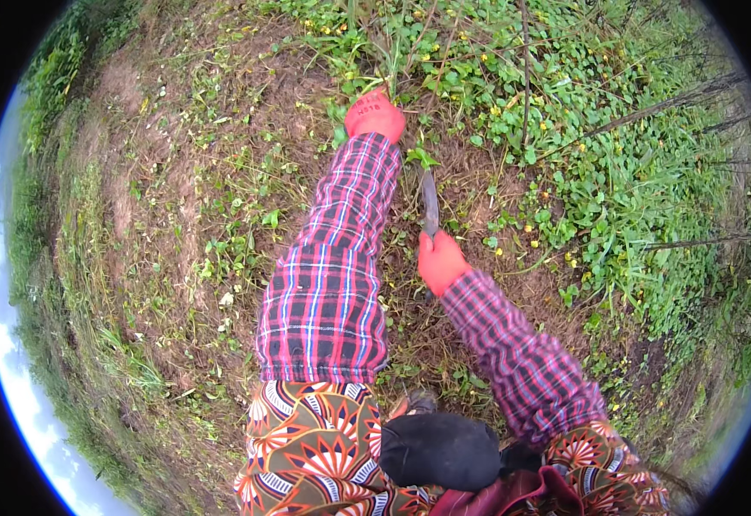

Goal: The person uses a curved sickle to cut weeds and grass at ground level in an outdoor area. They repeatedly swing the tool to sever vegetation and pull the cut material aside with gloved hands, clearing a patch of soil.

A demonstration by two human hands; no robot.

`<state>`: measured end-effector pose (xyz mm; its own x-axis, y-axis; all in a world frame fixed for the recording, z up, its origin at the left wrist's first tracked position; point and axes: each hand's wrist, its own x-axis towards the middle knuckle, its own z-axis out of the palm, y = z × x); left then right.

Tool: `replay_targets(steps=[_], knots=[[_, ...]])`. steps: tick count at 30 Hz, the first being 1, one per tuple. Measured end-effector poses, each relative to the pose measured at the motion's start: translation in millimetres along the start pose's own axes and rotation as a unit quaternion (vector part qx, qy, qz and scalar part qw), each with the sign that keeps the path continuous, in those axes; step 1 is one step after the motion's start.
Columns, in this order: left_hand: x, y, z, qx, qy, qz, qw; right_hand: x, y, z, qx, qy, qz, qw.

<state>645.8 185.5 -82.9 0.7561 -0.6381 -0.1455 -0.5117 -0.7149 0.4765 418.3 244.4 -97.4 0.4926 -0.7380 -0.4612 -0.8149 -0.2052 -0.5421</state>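
My left hand, in a red glove that bears writing, is closed around the base of a tuft of green grass at the top middle. The fingers are mostly hidden behind the back of the glove. Lower and to the right, my right hand, also red-gloved, grips a knife-like tool with a dark metal blade. Its blade points away from me, and the handle is hidden in my fist. A bright green leafy sprig overlaps the blade's tip, so its end cannot be seen fully.
Low weeds with yellow flowers grow thickly at the upper right. Thin dry stalks and leaning stems cross there. Brown soil with scattered cuttings lies to the left. My knee and a shoe are below.
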Motion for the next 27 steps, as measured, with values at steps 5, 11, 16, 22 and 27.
replay_targets(steps=[5, 11, 16, 22, 27], knots=[[-9.6, 12.1, -4.7, -0.058, -0.013, 0.012, 0.998, 33.4, -2.7, -28.2, -0.077, -0.020, -0.040, 0.996], [-59.5, -38.4, 3.4, -0.162, 0.016, -0.065, 0.984, -57.0, 30.2, -1.2, 0.042, -0.056, -0.018, 0.997], [-199.5, -134.3, 53.2, -0.402, 0.034, -0.208, 0.891, -123.6, 83.7, 0.3, 0.009, -0.149, -0.041, 0.988], [-277.8, -233.2, 83.1, -0.483, 0.217, -0.455, 0.716, -19.0, 16.5, -10.3, 0.117, 0.068, -0.086, 0.987], [-232.4, -160.2, 27.5, -0.497, 0.072, -0.323, 0.802, 51.6, -52.8, -54.0, -0.075, 0.031, -0.198, 0.977]])
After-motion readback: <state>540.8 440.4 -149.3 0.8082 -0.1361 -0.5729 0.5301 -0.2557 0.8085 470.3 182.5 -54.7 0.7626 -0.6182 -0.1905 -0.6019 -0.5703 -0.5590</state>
